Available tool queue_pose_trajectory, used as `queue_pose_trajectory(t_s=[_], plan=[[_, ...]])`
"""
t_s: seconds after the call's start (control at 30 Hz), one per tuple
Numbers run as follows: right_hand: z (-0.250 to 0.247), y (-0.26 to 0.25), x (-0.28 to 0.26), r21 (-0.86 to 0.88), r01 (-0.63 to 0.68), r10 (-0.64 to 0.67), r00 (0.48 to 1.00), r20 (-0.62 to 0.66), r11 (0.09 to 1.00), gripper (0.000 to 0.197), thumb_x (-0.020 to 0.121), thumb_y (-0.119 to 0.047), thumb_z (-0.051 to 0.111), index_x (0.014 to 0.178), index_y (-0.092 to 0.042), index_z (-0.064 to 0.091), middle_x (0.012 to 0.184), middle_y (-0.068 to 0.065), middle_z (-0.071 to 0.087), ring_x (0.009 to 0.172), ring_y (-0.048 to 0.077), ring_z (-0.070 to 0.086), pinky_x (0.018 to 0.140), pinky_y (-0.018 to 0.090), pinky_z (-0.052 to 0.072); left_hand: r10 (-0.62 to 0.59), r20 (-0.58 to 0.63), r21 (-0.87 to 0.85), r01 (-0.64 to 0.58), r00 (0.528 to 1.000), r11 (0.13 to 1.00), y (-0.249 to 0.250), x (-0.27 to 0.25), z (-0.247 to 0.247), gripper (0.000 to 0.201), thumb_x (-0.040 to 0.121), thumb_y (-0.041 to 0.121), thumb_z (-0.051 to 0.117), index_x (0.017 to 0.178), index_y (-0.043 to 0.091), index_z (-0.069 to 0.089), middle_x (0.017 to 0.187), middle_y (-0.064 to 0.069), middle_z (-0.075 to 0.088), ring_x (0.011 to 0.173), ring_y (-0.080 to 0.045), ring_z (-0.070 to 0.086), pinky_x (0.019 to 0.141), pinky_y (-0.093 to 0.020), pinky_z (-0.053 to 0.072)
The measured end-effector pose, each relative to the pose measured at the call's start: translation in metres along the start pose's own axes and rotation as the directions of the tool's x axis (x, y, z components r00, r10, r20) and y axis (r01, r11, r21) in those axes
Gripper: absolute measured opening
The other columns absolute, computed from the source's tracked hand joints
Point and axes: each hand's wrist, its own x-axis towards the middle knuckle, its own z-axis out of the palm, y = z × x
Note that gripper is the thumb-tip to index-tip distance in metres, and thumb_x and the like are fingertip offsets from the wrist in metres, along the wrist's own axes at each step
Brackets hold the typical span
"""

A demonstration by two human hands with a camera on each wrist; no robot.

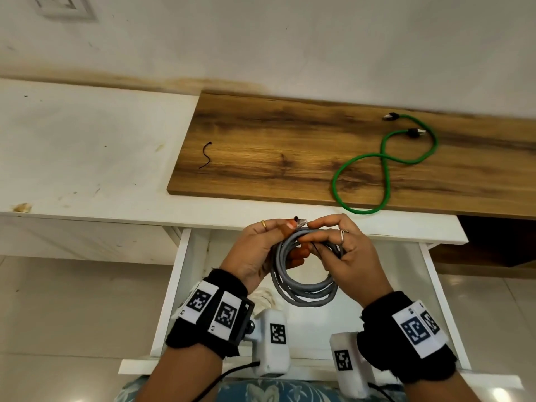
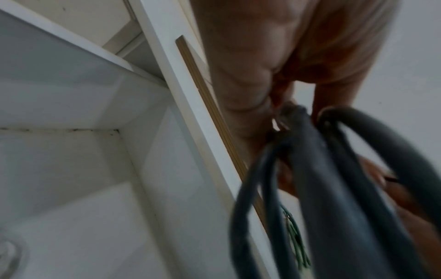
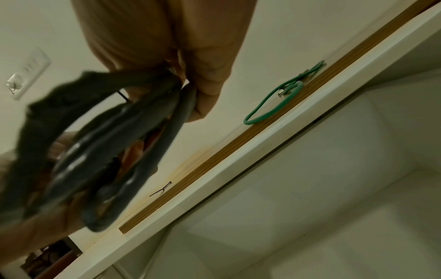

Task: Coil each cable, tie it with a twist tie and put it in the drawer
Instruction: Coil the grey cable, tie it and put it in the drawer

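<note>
Both hands hold a coiled grey cable (image 1: 301,281) over the open white drawer (image 1: 171,288). My left hand (image 1: 262,250) grips the coil's top left, its thumb by the clear plug. My right hand (image 1: 339,245) grips the top right, with a thin black twist tie (image 1: 316,249) showing between its fingers. The coil fills the left wrist view (image 2: 334,198) and the right wrist view (image 3: 107,141), blurred. A green cable (image 1: 385,163) lies uncoiled in a figure eight on the wooden board (image 1: 275,146). A second black twist tie (image 1: 206,155) lies at the board's left.
The board rests on a white desk top (image 1: 87,152) against the wall. A wall socket (image 1: 62,5) is at the upper left. Something white and coiled (image 1: 265,295) lies in the drawer under my left wrist. The green cable (image 3: 281,96) also shows in the right wrist view.
</note>
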Motion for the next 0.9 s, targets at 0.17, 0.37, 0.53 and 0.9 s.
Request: queue_pose_trajectory(t_s=[0.17, 0.37, 0.53, 0.9], plan=[[0.003, 0.000, 0.000, -0.035, 0.024, -0.024, 1.000, -0.005, 0.999, 0.020, 0.083, -0.003, 0.062, 0.089, -0.018, 0.074, 0.103, -0.002, 0.057, 0.090, 0.001, 0.061, 0.077, 0.007, 0.045, -0.043, -0.065, -0.031, 0.041, 0.997, 0.999, -0.001, 0.002, 0.000, 0.011, 0.076, 0.020, 0.070, 0.084, 0.012, 0.069, 0.068, -0.009, 0.070, 0.050, -0.018, 0.064, 0.058, -0.029, 0.055], [0.006, 0.000, 0.000, -0.106, 0.117, -0.117, 0.993, 0.005, 0.988, 0.018, 0.083, -0.003, 0.061, 0.090, -0.013, 0.074, 0.102, -0.010, 0.058, 0.095, -0.001, 0.059, 0.082, 0.010, 0.045, -0.033, -0.124, -0.009, 0.032, 0.992, 0.999, -0.007, 0.006, 0.004, 0.016, 0.081, 0.026, 0.071, 0.082, 0.011, 0.065, 0.058, -0.003, 0.059, 0.045, -0.011, 0.053, 0.046, -0.021, 0.045], [0.006, 0.002, 0.000, -0.084, 0.079, -0.079, 0.997, 0.007, 0.993, 0.016, 0.083, -0.003, 0.064, 0.090, -0.012, 0.075, 0.098, -0.021, 0.057, 0.090, 0.000, 0.060, 0.067, 0.006, 0.045, 0.038, -0.165, -0.002, -0.039, 0.985, 0.999, -0.012, 0.006, 0.011, 0.014, 0.085, 0.022, 0.068, 0.080, 0.010, 0.061, 0.054, -0.002, 0.055, 0.040, -0.010, 0.045, 0.038, -0.018, 0.033], [0.009, 0.002, -0.002, -0.163, 0.123, -0.128, 0.992, -0.018, 0.979, 0.015, 0.083, -0.011, 0.065, 0.092, -0.016, 0.075, 0.097, -0.012, 0.060, 0.093, 0.000, 0.060, 0.080, 0.014, 0.047, 0.002, -0.127, -0.047, -0.008, 0.992, 0.999, -0.005, 0.004, 0.010, 0.018, 0.090, 0.016, 0.061, 0.080, 0.017, 0.046, 0.059, 0.000, 0.055, 0.035, -0.005, 0.037, 0.030, -0.012, 0.025]])
